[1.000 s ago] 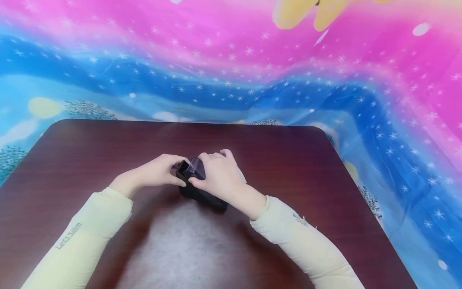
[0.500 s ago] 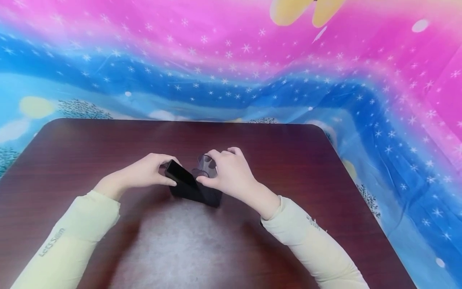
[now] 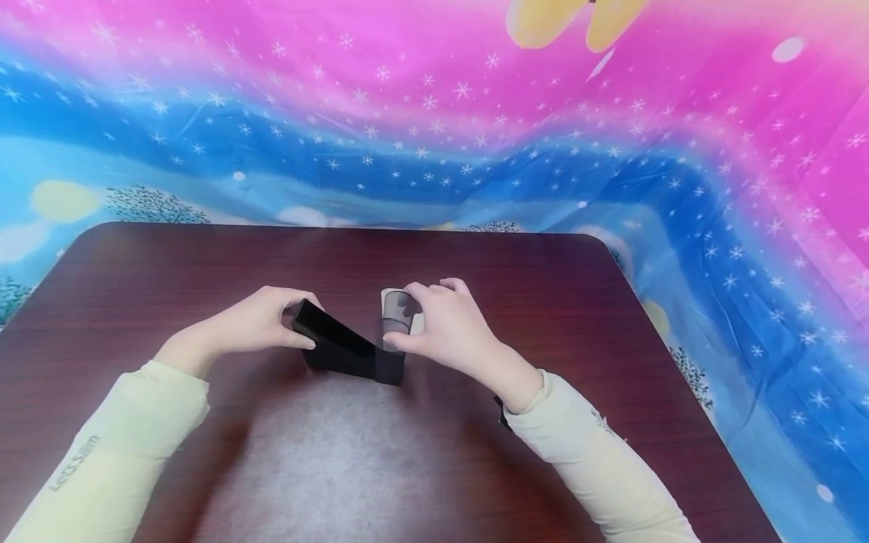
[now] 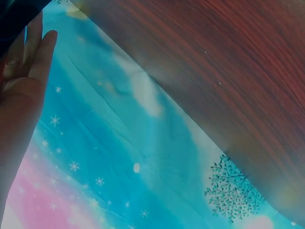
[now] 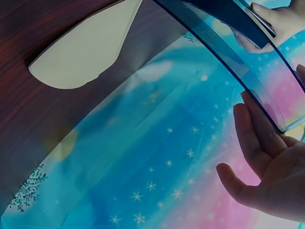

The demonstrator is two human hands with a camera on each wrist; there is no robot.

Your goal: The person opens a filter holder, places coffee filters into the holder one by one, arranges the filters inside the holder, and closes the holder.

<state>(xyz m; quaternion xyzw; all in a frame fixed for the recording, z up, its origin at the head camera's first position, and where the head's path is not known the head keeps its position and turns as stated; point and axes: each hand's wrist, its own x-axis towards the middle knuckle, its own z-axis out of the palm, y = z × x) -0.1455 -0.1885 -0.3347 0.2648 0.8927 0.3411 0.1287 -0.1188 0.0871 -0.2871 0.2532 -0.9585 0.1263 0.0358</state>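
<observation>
My left hand (image 3: 254,328) grips the far-left end of a long black box (image 3: 339,358), thumb on the near side and fingers behind. At the box's right end, my right hand (image 3: 444,324) pinches a smoky see-through plastic cover (image 3: 397,305) between thumb and fingers. Behind that cover lies a cream, fan-shaped paper with a crimped edge, like a coffee filter (image 5: 86,52), flat on the table. The right wrist view has the cover close up, with the left hand (image 5: 279,26) beyond it. Only a dark corner of the box (image 4: 19,16) shows in the left wrist view.
Everything stands on a dark reddish-brown wooden table (image 3: 170,279) with rounded far corners. A small black thing (image 3: 502,413) sits partly hidden under the right sleeve. A pink and blue snowflake cloth (image 3: 434,158) hangs around the table.
The hands have drawn apart: the left went left with the black box, the right slightly right with the clear cover. More of the box's top and the cream paper came into view.
</observation>
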